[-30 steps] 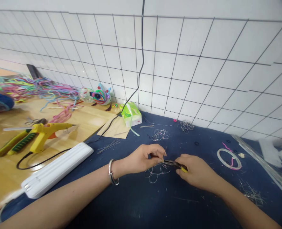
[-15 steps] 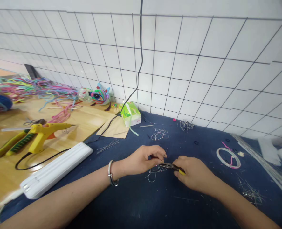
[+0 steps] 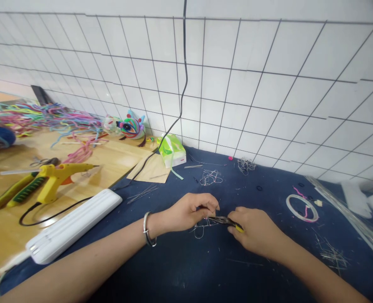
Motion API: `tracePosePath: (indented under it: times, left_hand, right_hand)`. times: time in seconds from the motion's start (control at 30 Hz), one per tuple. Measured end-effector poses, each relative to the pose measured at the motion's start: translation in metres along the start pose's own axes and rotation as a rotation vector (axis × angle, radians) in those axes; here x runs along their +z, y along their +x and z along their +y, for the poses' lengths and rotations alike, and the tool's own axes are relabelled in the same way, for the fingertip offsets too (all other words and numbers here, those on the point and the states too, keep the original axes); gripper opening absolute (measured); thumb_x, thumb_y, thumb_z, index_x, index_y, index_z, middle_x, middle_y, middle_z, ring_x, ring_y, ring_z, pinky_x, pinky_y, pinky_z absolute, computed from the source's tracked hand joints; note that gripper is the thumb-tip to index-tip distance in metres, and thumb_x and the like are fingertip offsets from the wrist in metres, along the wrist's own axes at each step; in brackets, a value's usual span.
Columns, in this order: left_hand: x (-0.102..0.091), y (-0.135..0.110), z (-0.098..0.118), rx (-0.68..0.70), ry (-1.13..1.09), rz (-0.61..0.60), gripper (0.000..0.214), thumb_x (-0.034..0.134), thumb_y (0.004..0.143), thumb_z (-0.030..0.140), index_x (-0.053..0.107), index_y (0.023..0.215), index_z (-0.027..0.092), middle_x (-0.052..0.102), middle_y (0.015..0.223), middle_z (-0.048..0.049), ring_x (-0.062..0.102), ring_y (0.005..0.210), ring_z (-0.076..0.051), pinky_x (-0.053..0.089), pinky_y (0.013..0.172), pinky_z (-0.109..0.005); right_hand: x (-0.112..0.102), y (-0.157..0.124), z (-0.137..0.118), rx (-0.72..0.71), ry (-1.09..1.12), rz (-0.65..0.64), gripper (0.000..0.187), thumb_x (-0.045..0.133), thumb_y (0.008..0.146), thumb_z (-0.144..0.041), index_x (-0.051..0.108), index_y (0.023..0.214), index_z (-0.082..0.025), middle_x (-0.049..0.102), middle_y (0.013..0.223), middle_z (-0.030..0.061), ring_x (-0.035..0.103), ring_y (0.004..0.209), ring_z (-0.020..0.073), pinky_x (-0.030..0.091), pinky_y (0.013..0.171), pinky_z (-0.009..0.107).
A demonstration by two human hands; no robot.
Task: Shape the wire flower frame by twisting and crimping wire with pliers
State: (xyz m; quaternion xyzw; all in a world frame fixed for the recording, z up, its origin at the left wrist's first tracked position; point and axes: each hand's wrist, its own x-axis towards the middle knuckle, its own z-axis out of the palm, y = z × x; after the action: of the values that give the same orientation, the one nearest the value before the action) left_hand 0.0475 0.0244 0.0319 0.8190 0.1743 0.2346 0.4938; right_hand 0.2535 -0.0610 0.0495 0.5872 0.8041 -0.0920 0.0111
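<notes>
My left hand (image 3: 189, 211), a silver bangle at its wrist, pinches a piece of bent thin wire (image 3: 199, 232) whose loops hang below the fingertips. My right hand (image 3: 255, 229) is wrapped round the yellow handles of a pair of pliers (image 3: 220, 219). The dark jaws point left and meet the wire right beside my left fingertips. Whether the jaws grip the wire is too small to tell. Beyond my hands, a tangle of shaped wire (image 3: 210, 177) lies on the dark blue cloth (image 3: 186, 269).
At left lie a white power strip (image 3: 75, 225), a yellow glue gun (image 3: 55, 179) and green-handled pliers (image 3: 25, 191). A tissue pack (image 3: 173, 150) stands near the tiled wall. At right are a white ring (image 3: 302, 208), wire offcuts (image 3: 334, 254) and a bundle of long wires (image 3: 347, 214).
Both hands keep nearly the same pose. The pliers and the hanging wire loop have shifted very slightly left, and the whole view has moved a little.
</notes>
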Motion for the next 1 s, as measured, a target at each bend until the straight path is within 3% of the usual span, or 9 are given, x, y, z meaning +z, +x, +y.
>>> tracePosePath:
  times: [0.53, 0.77, 1.0]
  left_hand:
    - [-0.001, 0.001, -0.001, -0.040, -0.046, 0.014, 0.012, 0.050, 0.082, 0.015, 0.054, 0.093, 0.014, 0.061, 0.083, -0.0035, 0.056, 0.074, -0.011, 0.044, 0.066, -0.023]
    - [-0.006, 0.002, 0.004, 0.028, 0.131, 0.008, 0.010, 0.050, 0.083, 0.017, 0.060, 0.085, 0.014, 0.061, 0.082, -0.0028, 0.055, 0.075, -0.011, 0.044, 0.070, -0.024]
    - [-0.008, 0.000, 0.009, 0.048, 0.219, 0.029, 0.013, 0.045, 0.084, 0.010, 0.058, 0.083, 0.014, 0.059, 0.077, -0.0006, 0.053, 0.069, -0.009, 0.041, 0.064, -0.021]
  right_hand:
    - [0.004, 0.002, -0.001, 0.016, -0.014, 0.056, 0.012, 0.048, 0.081, -0.032, 0.056, 0.077, -0.023, 0.056, 0.073, -0.0018, 0.053, 0.065, 0.0129, 0.028, 0.054, 0.024]
    - [0.006, -0.002, -0.007, 0.033, -0.077, 0.120, 0.009, 0.049, 0.080, -0.028, 0.052, 0.074, -0.022, 0.054, 0.072, -0.0012, 0.052, 0.065, 0.0139, 0.027, 0.054, 0.025]
    - [0.006, -0.004, -0.010, 0.029, -0.098, 0.145, 0.006, 0.052, 0.078, -0.027, 0.053, 0.075, -0.022, 0.054, 0.074, 0.0000, 0.052, 0.068, 0.0155, 0.030, 0.055, 0.026]
